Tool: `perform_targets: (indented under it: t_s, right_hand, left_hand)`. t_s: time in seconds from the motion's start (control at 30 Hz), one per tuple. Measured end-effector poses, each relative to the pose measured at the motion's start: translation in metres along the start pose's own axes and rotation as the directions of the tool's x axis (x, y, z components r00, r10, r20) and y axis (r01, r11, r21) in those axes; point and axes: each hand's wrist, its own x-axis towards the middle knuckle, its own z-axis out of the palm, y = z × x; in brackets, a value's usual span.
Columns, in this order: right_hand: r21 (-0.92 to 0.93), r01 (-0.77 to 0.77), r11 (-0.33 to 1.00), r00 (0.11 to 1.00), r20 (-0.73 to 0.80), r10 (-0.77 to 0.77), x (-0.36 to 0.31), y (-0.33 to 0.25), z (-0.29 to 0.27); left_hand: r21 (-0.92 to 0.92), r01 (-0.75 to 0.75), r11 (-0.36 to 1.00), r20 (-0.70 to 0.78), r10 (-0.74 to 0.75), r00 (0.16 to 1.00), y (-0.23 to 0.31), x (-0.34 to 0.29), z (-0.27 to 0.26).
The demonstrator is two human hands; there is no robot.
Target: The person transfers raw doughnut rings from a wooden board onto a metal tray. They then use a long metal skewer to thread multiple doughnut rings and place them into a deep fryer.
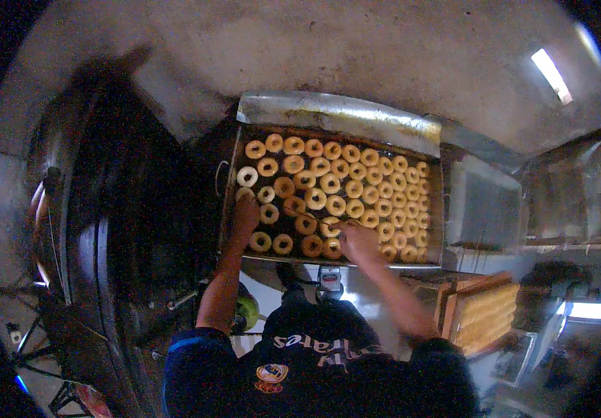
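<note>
Rows of ring doughnuts (354, 189) float in dark liquid inside a wide rectangular metal fryer (435, 209). Those at the right are packed closely and golden; at the left they lie looser, some pale, some browner. My left hand (246, 214) reaches over the left edge, its fingers drawn together at a pale doughnut (244, 192); they partly cover it, and the fingertips are blurred. Toward the near side, my right hand (358, 242) is closed on a thin stick (318, 219) that points left among the browner doughnuts.
A shiny metal splash guard (342, 115) rises along the fryer's far side. At right stand a pale box-like panel (481, 198) and a wooden frame with a ridged yellowish face (485, 313). A dark bulky structure (98, 209) fills the left. Something green (246, 311) lies below my left forearm.
</note>
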Motion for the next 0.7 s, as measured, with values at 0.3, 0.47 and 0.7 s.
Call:
perform_targets:
  t_s: [0.3, 0.47, 0.7]
  right_hand:
    - [0.026, -0.059, 0.998, 0.998, 0.036, 0.058, -0.078, 0.029, 0.002]
    - [0.055, -0.012, 0.998, 0.993, 0.117, 0.006, -0.111, 0.041, -0.045]
    - [0.077, 0.127, 0.989, 0.991, 0.035, -0.13, -0.131, 0.05, -0.025]
  left_hand:
    - [0.201, -0.111, 0.973, 0.082, 0.096, 0.992, 0.017, -0.106, -0.002]
    - [0.462, -0.204, 0.863, 0.093, 0.181, 0.979, 0.006, -0.139, 0.006]
    - [0.223, -0.199, 0.954, 0.25, 0.141, 0.958, 0.008, -0.167, -0.025]
